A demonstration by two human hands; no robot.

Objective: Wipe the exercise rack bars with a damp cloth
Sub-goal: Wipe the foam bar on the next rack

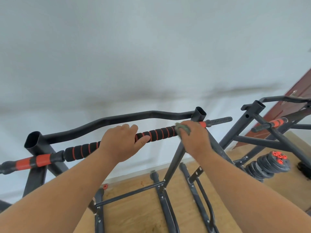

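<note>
The cloth [183, 129], a small dull green wad, is sitting bunched under the right hand [193, 139], which is curling its fingers over it and pressing it against the padded bar [161, 132] near that bar's right end, just beside the upright post [200, 114] of the rack. The bar itself is lying across the top of the rack, wrapped in black foam with thin red rings, with orange sleeves and bare threaded ends sticking out past the posts on both sides. The left hand [122, 142] is gripping the same bar a little further left, fingers hooked over the top and thumb pointing along the foam, apparently steadying it. Behind the padded bar the wavy black pull-up bar [117, 119] is running between the two open-topped posts, and below, the slanted legs [175, 163] and cross braces are reaching down to the wooden floor [134, 214]. To the right a second frame [262, 126] is standing near a stack of weight plates [267, 165] and a reddish door [292, 105]. Judging by where the cloth is working, the wiping looks to be somewhere in its early or middle part: no wet streaks or clean patches are showing clearly enough to tell what is finished, and the wavy bar, posts, legs and second frame are probably still waiting for the cloth.
</note>
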